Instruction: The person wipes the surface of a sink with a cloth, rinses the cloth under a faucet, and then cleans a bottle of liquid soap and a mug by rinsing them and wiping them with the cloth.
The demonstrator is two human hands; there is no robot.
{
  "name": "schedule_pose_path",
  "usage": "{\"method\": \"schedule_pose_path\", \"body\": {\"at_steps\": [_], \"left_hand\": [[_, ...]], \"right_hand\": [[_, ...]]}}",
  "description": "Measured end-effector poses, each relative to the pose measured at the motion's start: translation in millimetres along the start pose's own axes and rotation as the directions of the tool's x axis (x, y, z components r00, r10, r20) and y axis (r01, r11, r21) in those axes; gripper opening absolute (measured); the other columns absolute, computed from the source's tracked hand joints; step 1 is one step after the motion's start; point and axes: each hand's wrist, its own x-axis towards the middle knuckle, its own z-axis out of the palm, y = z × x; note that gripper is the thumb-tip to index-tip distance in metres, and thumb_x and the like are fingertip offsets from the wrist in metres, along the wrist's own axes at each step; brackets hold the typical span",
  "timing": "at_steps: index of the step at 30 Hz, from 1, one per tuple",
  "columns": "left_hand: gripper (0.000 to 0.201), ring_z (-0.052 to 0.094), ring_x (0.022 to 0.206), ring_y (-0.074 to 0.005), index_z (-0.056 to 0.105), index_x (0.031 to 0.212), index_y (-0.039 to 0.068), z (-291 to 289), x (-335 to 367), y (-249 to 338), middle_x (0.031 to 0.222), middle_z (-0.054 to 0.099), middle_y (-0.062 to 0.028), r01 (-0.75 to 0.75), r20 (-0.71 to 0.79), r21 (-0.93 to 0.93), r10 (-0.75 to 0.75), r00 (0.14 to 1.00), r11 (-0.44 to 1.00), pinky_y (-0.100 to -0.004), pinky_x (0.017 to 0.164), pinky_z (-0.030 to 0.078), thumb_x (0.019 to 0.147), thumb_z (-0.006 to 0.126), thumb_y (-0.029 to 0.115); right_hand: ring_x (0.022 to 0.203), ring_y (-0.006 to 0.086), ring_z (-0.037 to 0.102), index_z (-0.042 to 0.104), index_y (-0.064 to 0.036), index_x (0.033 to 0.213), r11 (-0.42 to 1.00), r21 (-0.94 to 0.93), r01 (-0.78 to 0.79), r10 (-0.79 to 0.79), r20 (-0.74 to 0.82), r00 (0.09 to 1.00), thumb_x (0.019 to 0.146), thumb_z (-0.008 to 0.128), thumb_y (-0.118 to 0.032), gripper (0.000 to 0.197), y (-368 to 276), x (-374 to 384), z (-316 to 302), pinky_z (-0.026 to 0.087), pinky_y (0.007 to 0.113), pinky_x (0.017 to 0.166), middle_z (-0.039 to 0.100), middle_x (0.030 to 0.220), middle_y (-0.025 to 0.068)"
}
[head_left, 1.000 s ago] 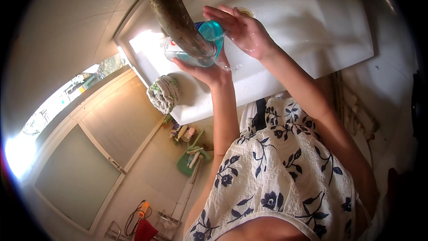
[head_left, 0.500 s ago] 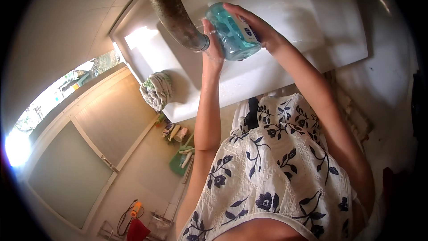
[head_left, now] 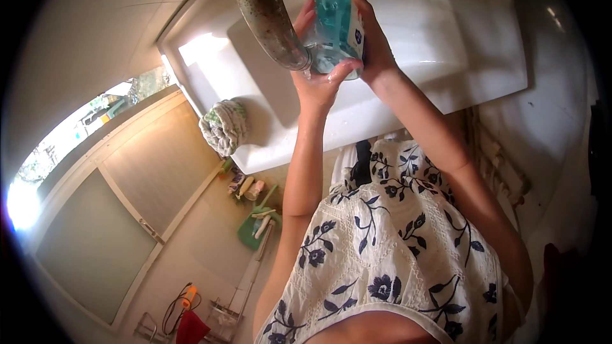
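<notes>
A see-through teal plastic bottle [head_left: 334,13] with a white label lies tilted between my hands over the white sink [head_left: 417,32]. My left hand [head_left: 317,91] wraps its left side and near end, thumb across that end. My right hand [head_left: 378,54] grips the label side, fingers curled along it. Just left of the bottle, the mouth of the worn metal faucet [head_left: 262,16] meets my left hand, and water runs over the hand and bottle.
A rolled green-and-white cloth [head_left: 224,127] rests on the sink's near left edge. Beyond the left corner, a green dustpan [head_left: 255,229] and a few bottles stand low by the wall. A door [head_left: 95,242] is at left. Pipes [head_left: 500,156] run under the sink at right.
The bottle has turned more upright in view and shifted slightly to the far side. My left thumb has come across its near end, and my right hand has slid along the label side.
</notes>
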Motion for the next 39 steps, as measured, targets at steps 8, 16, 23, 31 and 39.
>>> {"method": "schedule_pose_path", "body": {"at_steps": [8,16,23,31,39], "left_hand": [[0.032,0.046,0.103,-0.0276,0.044,0.096,-0.003,2,3,2,0.105,0.05,-0.0214,-0.003,-0.166,-0.109,-0.015,0.986,0.994,-0.0392,0.088,0.037,0.083,0.045,0.027],[0.028,0.049,0.097,-0.0314,0.05,0.108,0.0,-1,3,-7,0.103,0.053,-0.0161,-0.118,0.091,0.614,0.078,0.993,0.781,-0.0339,0.078,0.04,0.084,0.042,0.013],[0.044,0.051,0.085,-0.0179,0.046,0.108,0.006,-36,8,-47,0.096,0.052,-0.0071,0.676,0.012,-0.194,-0.687,0.727,0.711,-0.0314,0.072,0.043,0.079,0.051,0.038],[0.049,0.052,0.083,-0.024,0.025,0.121,-0.004,-3,-17,-25,0.092,0.052,-0.0179,0.121,-0.058,0.641,-0.11,0.992,0.757,-0.0307,0.076,0.04,0.083,0.046,0.018],[0.075,0.048,0.092,-0.0198,0.022,0.122,0.002,-36,-36,-43,0.108,0.043,-0.0132,0.384,0.016,-0.067,-0.384,0.923,0.921,-0.0277,0.075,0.042,0.066,0.069,0.02]], "right_hand": [[0.068,0.0107,0.051,0.038,-0.0046,0.094,0.975,0.008,0.223,-0.22,-0.12,0.968,0.079,0.052,-0.039,0.04,23,2,-11,0.047,0.024,0.057,0.045,0.079,0.0028],[0.069,0.0085,0.047,0.035,-0.0012,0.098,0.876,-0.382,0.295,-0.381,-0.172,0.908,0.073,0.062,-0.031,0.047,13,3,-14,0.044,0.022,0.057,0.046,0.082,0.0062],[0.076,0.0117,0.053,0.04,-0.0032,0.099,0.638,-0.638,0.431,-0.402,0.202,0.893,0.064,0.071,-0.027,0.053,13,5,-15,0.044,0.025,0.066,0.053,0.085,0.0074],[0.083,0.0212,0.053,0.045,-0.0009,0.092,0.465,-0.786,0.408,-0.419,0.21,0.883,0.069,0.064,-0.031,0.043,24,17,-28,0.04,0.031,0.073,0.054,0.089,0.0126],[0.08,0.0226,0.054,0.05,-0.0022,0.09,0.352,-0.758,0.549,-0.371,0.426,0.825,0.079,0.049,-0.026,0.027,22,4,-19,0.04,0.03,0.072,0.056,0.087,0.01]]}}
